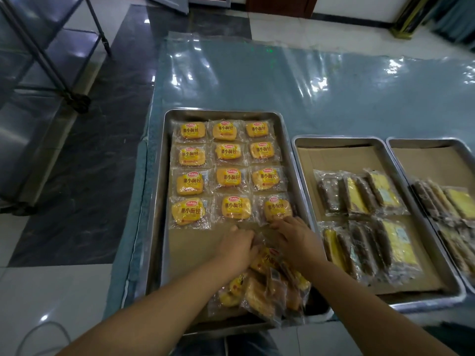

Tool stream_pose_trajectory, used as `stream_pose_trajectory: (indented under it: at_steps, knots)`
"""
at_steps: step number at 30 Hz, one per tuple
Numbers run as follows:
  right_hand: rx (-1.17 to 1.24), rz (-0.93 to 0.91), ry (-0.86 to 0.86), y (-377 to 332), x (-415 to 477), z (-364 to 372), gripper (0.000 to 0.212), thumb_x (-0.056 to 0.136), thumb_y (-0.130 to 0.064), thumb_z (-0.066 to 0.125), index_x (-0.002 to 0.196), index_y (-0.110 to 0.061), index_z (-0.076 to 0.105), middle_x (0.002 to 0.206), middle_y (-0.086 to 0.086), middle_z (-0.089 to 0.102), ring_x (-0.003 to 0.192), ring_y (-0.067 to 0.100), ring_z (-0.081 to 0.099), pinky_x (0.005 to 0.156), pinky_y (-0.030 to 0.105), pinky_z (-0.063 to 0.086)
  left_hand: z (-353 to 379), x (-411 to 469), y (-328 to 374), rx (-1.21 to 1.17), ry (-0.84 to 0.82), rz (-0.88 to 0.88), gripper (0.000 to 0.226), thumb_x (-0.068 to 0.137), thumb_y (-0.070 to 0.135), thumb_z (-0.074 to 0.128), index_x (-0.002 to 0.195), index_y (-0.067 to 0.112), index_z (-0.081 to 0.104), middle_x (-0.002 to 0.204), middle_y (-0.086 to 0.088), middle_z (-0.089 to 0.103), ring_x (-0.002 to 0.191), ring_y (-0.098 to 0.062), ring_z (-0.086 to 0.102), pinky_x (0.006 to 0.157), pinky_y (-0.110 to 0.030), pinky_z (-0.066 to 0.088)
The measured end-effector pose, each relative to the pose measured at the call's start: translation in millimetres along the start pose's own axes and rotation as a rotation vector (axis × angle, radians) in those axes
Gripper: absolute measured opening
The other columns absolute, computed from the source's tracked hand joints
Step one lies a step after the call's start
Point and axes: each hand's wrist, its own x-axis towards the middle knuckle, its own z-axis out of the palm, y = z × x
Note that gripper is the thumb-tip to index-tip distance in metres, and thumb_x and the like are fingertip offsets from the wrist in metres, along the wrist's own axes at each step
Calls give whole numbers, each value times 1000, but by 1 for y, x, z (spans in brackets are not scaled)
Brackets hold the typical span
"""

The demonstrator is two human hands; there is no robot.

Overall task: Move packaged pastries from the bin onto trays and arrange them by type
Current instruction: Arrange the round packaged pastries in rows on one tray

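Several loose packs are heaped in a pile (264, 291) at the near right end of the left tray (158, 201), reaching its near rim and right wall. Bare liner (195, 253) is left open to the left of the pile and in a narrow strip between the pile and the nearest row. Beyond that strip, twelve packs (228, 177) are laid in four rows of three, stopping just short of the far rim. The middle tray (300, 181) is set just beside the left tray, and the right tray (397, 160) just beside that; wrapped bars (359, 196) are carried on their near halves. Farther off, the film-covered table (308, 86) is seen.

Both hands are brought close together at the far edge of the pile. The left hand (237, 246) is curled, knuckles up, against a clear wrapper; whether anything is pinched cannot be told. The right hand (295, 242) is spread with fingers straight, its fingertips touching the wrapper of the nearest right pack.

Part of the pile is hidden by the forearms. The right tray is cut off by the frame edge, and the bars are blurred.
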Motion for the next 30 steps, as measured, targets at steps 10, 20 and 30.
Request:
stream_pose_trajectory:
  at_steps: [10, 20, 30]
  knots:
    - [212, 122, 10, -36, -1, 8, 31, 96, -31, 48, 125, -24, 55, 115, -3, 62, 101, 15, 58, 81, 27, 45, -44, -27, -22, -344, 311, -135, 16, 96, 25, 47, 80, 29, 48, 73, 8, 58, 65, -7, 55, 57, -31, 47]
    - [317, 42, -192, -106, 10, 51, 54, 87, -13, 58, 134, -31, 38, 95, -9, 61, 83, 9, 59, 76, 32, 54, -60, -88, -91, -264, 483, -244, 29, 89, 13, 60, 114, 21, 47, 103, 8, 58, 83, 0, 56, 67, -14, 44]
    - [209, 40, -69, -102, 8, 50, 38, 87, -13, 57, 124, -22, 54, 108, -2, 62, 94, 16, 59, 79, 32, 50, -48, -91, -102, 341, 222, 145, 54, 87, 19, 60, 138, 19, 43, 153, -6, 28, 142, -26, 18, 111, -37, 5]
